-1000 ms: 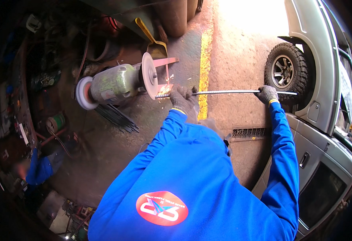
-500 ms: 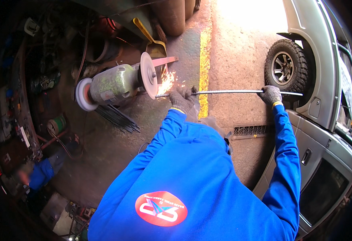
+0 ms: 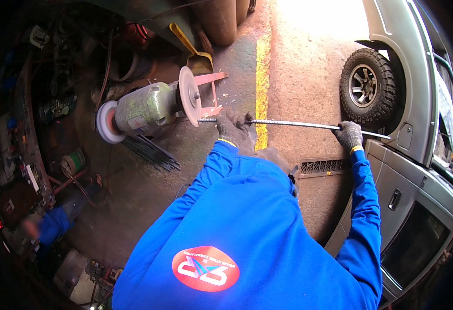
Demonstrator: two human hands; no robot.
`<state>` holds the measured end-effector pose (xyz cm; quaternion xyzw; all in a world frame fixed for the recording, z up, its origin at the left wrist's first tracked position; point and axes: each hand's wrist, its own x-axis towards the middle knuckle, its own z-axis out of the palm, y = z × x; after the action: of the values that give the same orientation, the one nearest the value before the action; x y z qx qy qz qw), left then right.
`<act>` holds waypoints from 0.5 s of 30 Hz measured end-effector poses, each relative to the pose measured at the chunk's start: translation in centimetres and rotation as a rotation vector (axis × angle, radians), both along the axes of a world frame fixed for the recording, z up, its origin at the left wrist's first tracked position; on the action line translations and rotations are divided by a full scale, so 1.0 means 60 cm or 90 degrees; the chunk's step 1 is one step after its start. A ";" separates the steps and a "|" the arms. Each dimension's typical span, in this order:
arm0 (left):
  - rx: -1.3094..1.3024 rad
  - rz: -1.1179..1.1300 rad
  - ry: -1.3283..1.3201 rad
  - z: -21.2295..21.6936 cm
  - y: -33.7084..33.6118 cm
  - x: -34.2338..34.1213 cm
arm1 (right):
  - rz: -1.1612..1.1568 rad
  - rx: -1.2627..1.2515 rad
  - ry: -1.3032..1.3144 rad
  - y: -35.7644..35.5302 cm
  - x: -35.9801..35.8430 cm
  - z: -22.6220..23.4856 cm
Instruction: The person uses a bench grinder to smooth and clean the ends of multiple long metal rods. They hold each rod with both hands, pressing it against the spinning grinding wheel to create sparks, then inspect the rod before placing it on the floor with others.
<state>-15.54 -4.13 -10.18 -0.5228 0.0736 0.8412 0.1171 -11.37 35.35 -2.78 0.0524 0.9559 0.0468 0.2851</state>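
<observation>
A long thin ribbed steel rod (image 3: 293, 123) runs across in front of me, tilted slightly down toward the right. My left hand (image 3: 231, 128), in a dark grey knit glove, is closed round it near its left end. My right hand (image 3: 349, 136), gloved the same way, grips it near the other end, with a short piece sticking out beyond. The left tip lies right by the rim of the large grinding wheel (image 3: 189, 95) on a worn green-grey bench grinder (image 3: 146, 107); whether they touch I cannot tell. A second wheel (image 3: 110, 122) sits on the grinder's left side.
Several dark rods (image 3: 151, 152) lie below the grinder. Behind it are a yellow dustpan (image 3: 200, 63) and a reddish metal frame (image 3: 213, 78). A silver vehicle (image 3: 417, 155) with a large tire (image 3: 367, 88) stands close on my right. Another person (image 3: 56, 225) in blue is at lower left.
The sparks at the wheel have stopped. The rod's right part has dropped a little with my right hand, so the rod now slopes down to the right.
</observation>
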 end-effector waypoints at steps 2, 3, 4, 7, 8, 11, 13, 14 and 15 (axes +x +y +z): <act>-0.008 -0.008 0.026 0.000 0.000 0.002 | -0.019 -0.012 -0.022 -0.002 0.005 -0.013; -0.017 -0.013 0.031 0.001 0.001 0.003 | -0.029 -0.017 -0.033 -0.002 0.005 -0.017; -0.025 -0.016 0.037 0.002 0.003 0.003 | -0.036 -0.024 -0.040 -0.006 0.002 -0.015; 0.000 -0.002 0.062 -0.013 0.000 0.008 | -0.023 -0.036 -0.002 0.000 -0.009 -0.027; 0.008 0.008 0.062 -0.017 0.000 0.010 | -0.011 -0.030 0.006 0.003 -0.016 -0.029; -0.003 0.028 0.030 -0.007 0.006 0.005 | 0.034 -0.014 0.023 0.009 -0.038 -0.018; -0.056 0.032 -0.033 0.010 0.014 -0.002 | 0.030 -0.015 0.034 0.009 -0.048 -0.006; -0.068 0.019 -0.045 0.011 0.016 -0.005 | 0.044 -0.005 0.044 0.008 -0.050 0.002; -0.079 0.005 -0.056 0.010 0.017 -0.011 | 0.058 0.006 0.055 0.006 -0.051 0.011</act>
<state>-16.19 -3.11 -9.56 -0.5661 0.1183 0.8114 0.0846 -14.42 35.72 -2.10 0.0118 0.9686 0.0617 0.2406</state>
